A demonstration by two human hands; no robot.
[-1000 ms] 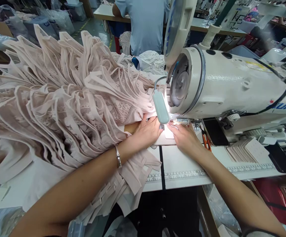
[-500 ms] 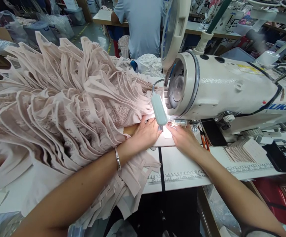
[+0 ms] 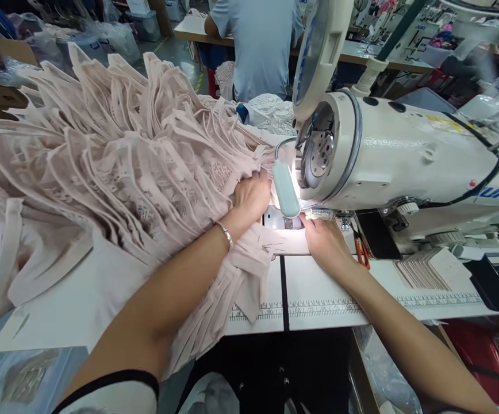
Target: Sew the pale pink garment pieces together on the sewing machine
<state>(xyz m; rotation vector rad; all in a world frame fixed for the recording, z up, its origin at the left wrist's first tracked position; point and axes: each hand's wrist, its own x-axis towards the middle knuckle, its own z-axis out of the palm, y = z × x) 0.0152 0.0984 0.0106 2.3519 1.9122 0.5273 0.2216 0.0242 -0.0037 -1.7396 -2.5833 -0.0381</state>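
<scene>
Fabric pile (image 3: 115, 167), pale pink lace pieces fanned across the left of the surface (image 3: 318, 287), leans toward the sewing machine (image 3: 405, 155). Left hand (image 3: 252, 195) presses its edge, fingers curled into cloth; right hand (image 3: 325, 238) flattens a piece beside the needle. Likely risks: pile slumping, fingertips nearing the needle.

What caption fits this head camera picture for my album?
Left hand on piled pink fabric, right hand beside a white sewing machine.
</scene>
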